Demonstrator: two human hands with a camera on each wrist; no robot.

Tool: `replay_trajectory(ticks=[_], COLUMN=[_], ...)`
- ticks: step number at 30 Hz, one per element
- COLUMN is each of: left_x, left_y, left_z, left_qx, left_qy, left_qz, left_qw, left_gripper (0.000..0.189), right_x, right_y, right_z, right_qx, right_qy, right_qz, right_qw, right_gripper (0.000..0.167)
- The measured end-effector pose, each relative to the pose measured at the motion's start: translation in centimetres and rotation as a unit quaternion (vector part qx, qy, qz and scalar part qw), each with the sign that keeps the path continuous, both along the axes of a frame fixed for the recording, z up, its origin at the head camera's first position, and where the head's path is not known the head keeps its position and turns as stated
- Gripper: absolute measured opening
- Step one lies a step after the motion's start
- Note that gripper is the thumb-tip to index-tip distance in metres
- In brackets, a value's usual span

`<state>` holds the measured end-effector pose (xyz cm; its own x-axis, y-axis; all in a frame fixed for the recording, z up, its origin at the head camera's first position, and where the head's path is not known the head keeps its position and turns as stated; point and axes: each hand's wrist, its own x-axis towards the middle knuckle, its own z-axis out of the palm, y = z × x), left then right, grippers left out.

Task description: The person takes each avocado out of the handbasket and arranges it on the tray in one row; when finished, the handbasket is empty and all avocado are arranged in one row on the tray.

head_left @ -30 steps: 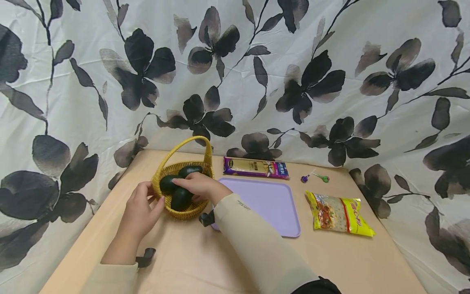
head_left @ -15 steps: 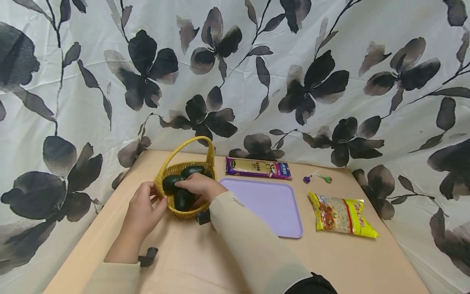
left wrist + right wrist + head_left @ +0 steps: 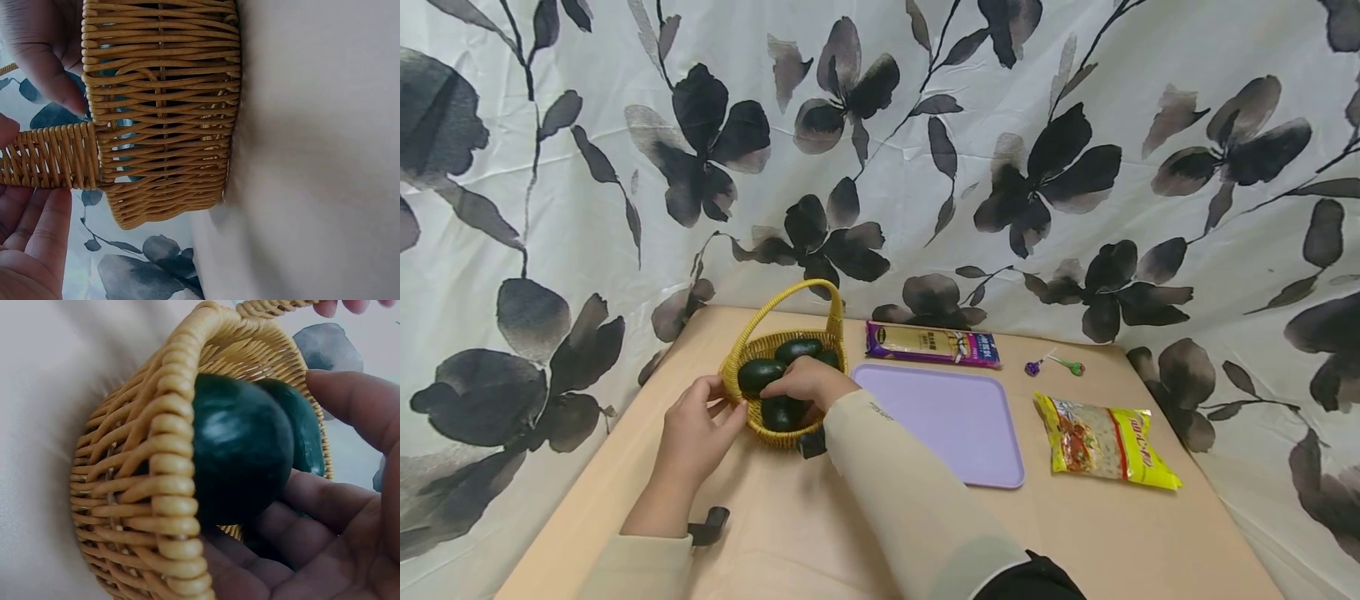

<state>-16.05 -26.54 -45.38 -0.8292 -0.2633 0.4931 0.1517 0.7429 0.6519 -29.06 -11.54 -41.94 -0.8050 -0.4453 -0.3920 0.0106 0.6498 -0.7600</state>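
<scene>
A yellow wicker basket with a hooped handle stands at the table's left. Several dark green avocados lie in it, among them a left one, a near one and a back one. My left hand pinches the handle's base at the left rim, thumb and fingers on either side. My right hand reaches into the basket from the right. In the right wrist view its fingers lie against the near avocado, the thumb held apart; some fingertips are hidden.
A lilac tray sits right of the basket, partly under the right sleeve. Behind it lies a purple noodle packet. Two lollipops and a yellow food bag are further right. A floral curtain closes off the back.
The head view has shifted slightly, so everything sits a little further right. My right thumb has lowered between the left and near avocados. My left hand keeps its hold on the basket.
</scene>
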Motion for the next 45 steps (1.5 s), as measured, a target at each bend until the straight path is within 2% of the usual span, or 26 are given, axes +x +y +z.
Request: replay_trajectory(ticks=[2,5,9,12,15,18,20,23,26,30,34,41,45], left_x=[-0.1,-0.2,-0.2,-0.2,-0.3,-0.4,-0.4,-0.4,-0.3,-0.2,-0.1,0.1,0.3], left_y=[0.0,0.1,0.2,0.4,0.5,0.6,0.6,0.6,0.5,0.5,0.4,0.2,0.2], left_z=[-0.1,-0.3,-0.3,-0.3,-0.3,-0.3,-0.3,-0.2,-0.2,-0.1,0.0,0.1,0.1], left_qx=[0.005,0.013,0.019,0.018,0.017,0.017,0.017,0.018,0.022,0.023,0.023,0.023,0.028], left_qy=[0.006,0.015,0.014,0.006,0.002,0.003,0.004,0.002,-0.004,-0.011,-0.015,-0.018,-0.02], left_qz=[0.001,-0.001,-0.006,-0.006,-0.008,-0.01,-0.01,-0.009,-0.005,-0.002,-0.003,-0.002,-0.003], left_qw=[1.0,0.9998,0.9997,0.9998,0.9998,0.9998,0.9998,0.9998,0.9997,0.9997,0.9996,0.9996,0.9994], left_gripper=[0.038,0.035,0.034,0.035,0.037,0.036,0.036,0.036,0.035,0.035,0.035,0.034,0.033], right_x=[-0.2,-0.3,-0.3,-0.3,-0.3,-0.1,-0.1,-0.1,-0.2,-0.4,-0.6,-0.2,-0.1], right_y=[0.0,0.0,-0.1,-0.4,-0.5,-0.3,-0.1,0.1,0.3,0.4,0.7,1.3,1.6], right_z=[-0.2,-0.3,-0.3,-0.4,-0.3,0.1,0.4,0.8,1.1,1.6,1.9,2.6,2.9], right_qx=[0.01,0.011,0.032,0.067,0.1,0.128,0.136,0.136,0.139,0.138,0.112,0.033,0.011], right_qy=[0.006,-0.013,-0.015,0.008,0.029,0.051,0.06,0.058,0.056,0.067,0.056,-0.001,-0.017], right_qz=[-0.002,-0.013,-0.011,-0.003,0.002,0.013,0.022,0.035,0.057,0.086,0.098,0.075,0.065], right_qw=[0.9999,0.9998,0.9993,0.9977,0.9945,0.9903,0.9887,0.9884,0.987,0.9844,0.9873,0.9967,0.9977], right_gripper=[0.04,0.038,0.049,0.061,0.065,0.059,0.047,0.03,0.021,0.024,0.03,0.02,0.027])
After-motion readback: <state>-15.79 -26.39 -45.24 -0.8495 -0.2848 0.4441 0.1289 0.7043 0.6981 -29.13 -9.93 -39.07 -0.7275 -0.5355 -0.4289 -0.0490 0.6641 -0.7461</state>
